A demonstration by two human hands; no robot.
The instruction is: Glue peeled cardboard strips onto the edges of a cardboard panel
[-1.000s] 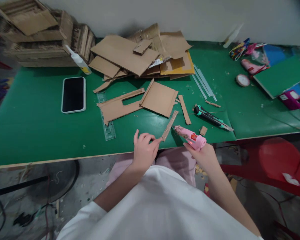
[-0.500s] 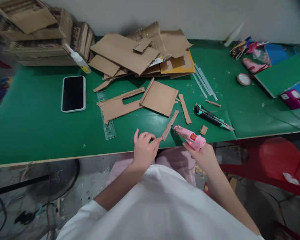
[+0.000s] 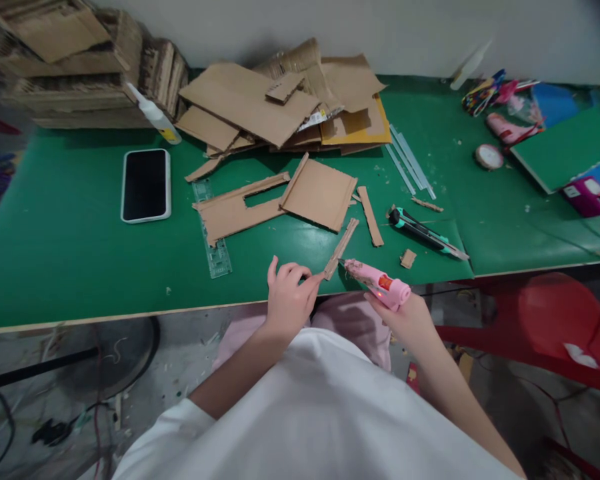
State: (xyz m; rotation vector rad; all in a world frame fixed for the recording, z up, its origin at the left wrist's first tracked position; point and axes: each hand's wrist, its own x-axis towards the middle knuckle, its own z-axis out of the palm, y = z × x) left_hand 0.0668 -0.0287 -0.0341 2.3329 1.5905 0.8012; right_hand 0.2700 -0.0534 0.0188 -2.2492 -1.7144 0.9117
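Note:
My right hand [image 3: 403,317] is wrapped round a pink glue gun [image 3: 380,283], whose tip points left and meets the lower part of a narrow cardboard strip [image 3: 342,248]. The strip lies slanted near the front edge of the green table [image 3: 80,267]. My left hand [image 3: 291,297] has its index fingertip on the strip's near end, with the other fingers curled. Just behind lie a square cardboard piece [image 3: 319,193] with a raised left edge and a cardboard piece with a slot [image 3: 240,208]. Another thin strip [image 3: 370,217] is to the right.
A cutter [image 3: 425,233] and a small cardboard scrap [image 3: 407,259] lie right of the glue gun. Clear sticks [image 3: 410,163], a cardboard pile [image 3: 250,103], a glue bottle [image 3: 155,117], a phone [image 3: 146,185] and a clear ruler [image 3: 220,260] surround the work. A red stool [image 3: 560,320] stands at right.
The glue gun's tip has moved down along the strip, toward my left index finger. My left hand stays on the strip's near end.

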